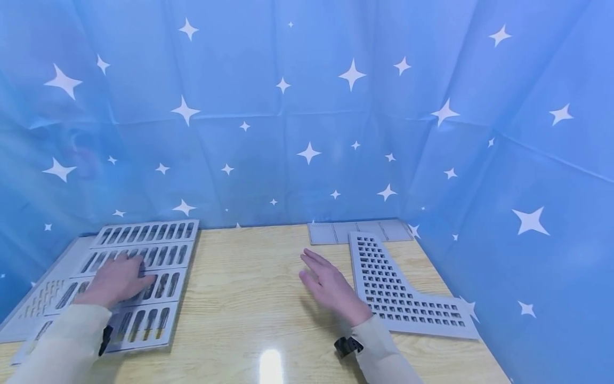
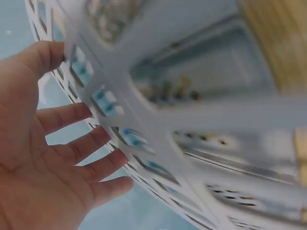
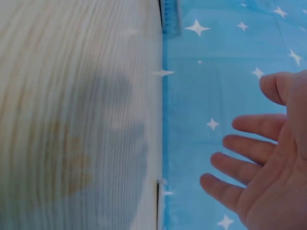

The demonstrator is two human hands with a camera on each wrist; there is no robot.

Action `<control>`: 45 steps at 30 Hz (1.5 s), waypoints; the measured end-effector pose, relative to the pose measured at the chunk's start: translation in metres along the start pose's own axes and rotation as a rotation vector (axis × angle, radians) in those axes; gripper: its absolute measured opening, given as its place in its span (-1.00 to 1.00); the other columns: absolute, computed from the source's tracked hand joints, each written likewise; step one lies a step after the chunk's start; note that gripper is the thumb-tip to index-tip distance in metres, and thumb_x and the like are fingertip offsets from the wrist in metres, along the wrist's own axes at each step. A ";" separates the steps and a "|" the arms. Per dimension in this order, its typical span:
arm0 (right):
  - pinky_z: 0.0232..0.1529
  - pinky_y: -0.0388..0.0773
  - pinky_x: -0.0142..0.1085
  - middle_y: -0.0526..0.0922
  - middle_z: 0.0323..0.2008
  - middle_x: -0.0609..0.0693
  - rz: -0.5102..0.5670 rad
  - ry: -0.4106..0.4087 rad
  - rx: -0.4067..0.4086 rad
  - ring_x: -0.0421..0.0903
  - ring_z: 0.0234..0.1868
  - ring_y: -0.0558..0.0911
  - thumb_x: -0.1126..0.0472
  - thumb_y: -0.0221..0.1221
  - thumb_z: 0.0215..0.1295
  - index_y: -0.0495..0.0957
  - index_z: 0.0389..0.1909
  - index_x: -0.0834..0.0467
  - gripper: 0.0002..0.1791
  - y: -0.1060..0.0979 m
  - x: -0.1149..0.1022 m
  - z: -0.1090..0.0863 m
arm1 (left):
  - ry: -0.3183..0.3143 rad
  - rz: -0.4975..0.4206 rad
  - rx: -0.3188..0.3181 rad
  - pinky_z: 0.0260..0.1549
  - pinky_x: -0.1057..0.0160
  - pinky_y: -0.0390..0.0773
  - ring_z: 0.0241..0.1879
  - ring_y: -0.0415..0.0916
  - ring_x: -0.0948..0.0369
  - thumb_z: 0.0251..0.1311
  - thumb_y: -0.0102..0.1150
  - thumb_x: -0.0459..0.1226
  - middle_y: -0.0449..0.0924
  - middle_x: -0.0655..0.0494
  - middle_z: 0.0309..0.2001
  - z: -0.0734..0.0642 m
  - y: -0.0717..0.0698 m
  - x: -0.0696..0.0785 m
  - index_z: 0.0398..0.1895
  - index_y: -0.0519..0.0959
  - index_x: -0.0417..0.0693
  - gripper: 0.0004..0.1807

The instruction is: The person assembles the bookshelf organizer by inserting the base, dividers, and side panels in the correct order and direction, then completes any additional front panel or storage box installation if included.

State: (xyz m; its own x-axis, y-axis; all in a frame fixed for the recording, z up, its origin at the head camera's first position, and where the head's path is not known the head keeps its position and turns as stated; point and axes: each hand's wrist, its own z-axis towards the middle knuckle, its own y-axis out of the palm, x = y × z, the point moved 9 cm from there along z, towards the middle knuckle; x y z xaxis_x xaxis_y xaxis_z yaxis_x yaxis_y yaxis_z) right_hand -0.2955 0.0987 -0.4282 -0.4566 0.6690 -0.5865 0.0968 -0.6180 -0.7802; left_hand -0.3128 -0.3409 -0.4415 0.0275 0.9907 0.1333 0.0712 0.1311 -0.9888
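Observation:
My left hand [image 1: 115, 280] lies over a grey slotted rack [image 1: 144, 244] at the left of the table. The rack has rows of long rounded slots with small dark and brass-coloured items in them. In the left wrist view, the extended fingers [image 2: 72, 151] and thumb reach the slotted panel [image 2: 112, 62], fingertips right at the slots; nothing shows in the palm. Over the table's middle right, my right hand [image 1: 331, 285] hovers with fingers extended and nothing held. Its spread fingers [image 3: 254, 148] show against the blue curtain in the right wrist view.
Just right of my right hand lies an L-shaped grey panel [image 1: 413, 293] full of small square holes. Flat grey tiles [image 1: 321, 233] line the table's back edge. Another grey panel [image 1: 29, 320] extends left of the rack. A blue starred curtain [image 1: 307, 106] surrounds the wooden table [image 1: 244, 282].

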 end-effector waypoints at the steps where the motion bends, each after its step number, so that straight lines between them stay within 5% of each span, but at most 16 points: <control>1: 0.50 0.22 0.11 0.26 0.55 0.15 0.002 0.003 0.003 0.20 0.53 0.29 0.05 0.01 0.63 0.33 0.50 0.26 -0.43 -0.001 0.001 0.000 | 0.008 -0.006 0.006 -0.03 -0.47 0.44 0.06 0.34 -0.61 0.30 0.28 -0.01 0.34 -0.76 0.11 0.000 -0.003 0.006 0.27 0.36 -0.64 -0.17; 14: 0.45 0.30 0.14 0.26 0.55 0.17 -0.006 0.041 -0.001 0.24 0.51 0.31 0.04 0.00 0.64 0.35 0.49 0.29 -0.43 -0.007 0.018 0.001 | 0.084 0.006 0.029 0.11 -0.43 0.42 0.19 0.28 -0.60 0.25 0.34 0.09 0.32 -0.71 0.23 0.000 -0.013 0.100 0.38 0.34 -0.54 -0.06; 23: 0.43 0.34 0.12 0.27 0.55 0.17 0.014 0.069 0.020 0.23 0.49 0.34 0.08 0.02 0.63 0.36 0.46 0.32 -0.44 -0.019 0.025 0.001 | 0.109 0.017 0.013 0.09 -0.39 0.47 0.14 0.36 -0.56 0.25 0.33 0.05 0.42 -0.63 0.15 0.004 0.002 0.168 0.23 0.49 -0.50 -0.21; 31: 0.45 0.29 0.14 0.27 0.55 0.19 0.015 0.083 0.023 0.25 0.51 0.30 0.09 0.02 0.63 0.36 0.46 0.32 -0.45 -0.024 0.029 -0.001 | 0.152 0.062 0.047 -0.05 -0.29 0.59 -0.03 0.55 -0.33 0.21 0.35 0.10 0.59 -0.40 -0.09 0.008 0.017 0.226 -0.12 0.64 -0.30 -0.42; 36: 0.46 0.27 0.15 0.26 0.55 0.18 -0.003 0.094 0.030 0.24 0.52 0.29 0.07 0.02 0.63 0.36 0.47 0.30 -0.44 -0.026 0.032 -0.002 | 0.116 0.030 0.022 -0.20 -0.24 0.65 -0.03 0.54 -0.34 0.22 0.36 0.10 0.57 -0.39 -0.11 0.013 0.031 0.244 -0.23 0.66 -0.26 -0.47; 45: 0.47 0.26 0.16 0.29 0.53 0.21 -0.002 0.096 0.030 0.26 0.51 0.30 0.10 0.03 0.62 0.38 0.45 0.33 -0.46 -0.027 0.033 -0.002 | 0.030 0.044 0.006 -0.34 -0.11 0.66 -0.30 0.52 -0.15 0.18 0.42 0.13 0.50 -0.25 -0.34 0.015 0.050 0.249 -0.20 0.63 -0.30 -0.41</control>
State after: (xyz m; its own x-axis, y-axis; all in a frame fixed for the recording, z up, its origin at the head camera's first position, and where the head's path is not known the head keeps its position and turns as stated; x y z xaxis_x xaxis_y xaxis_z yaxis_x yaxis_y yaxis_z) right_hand -0.3113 0.1386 -0.4267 -0.3695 0.7057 -0.6046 0.0687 -0.6281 -0.7751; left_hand -0.3169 -0.0871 -0.4589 0.0600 0.9940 0.0918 0.0630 0.0880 -0.9941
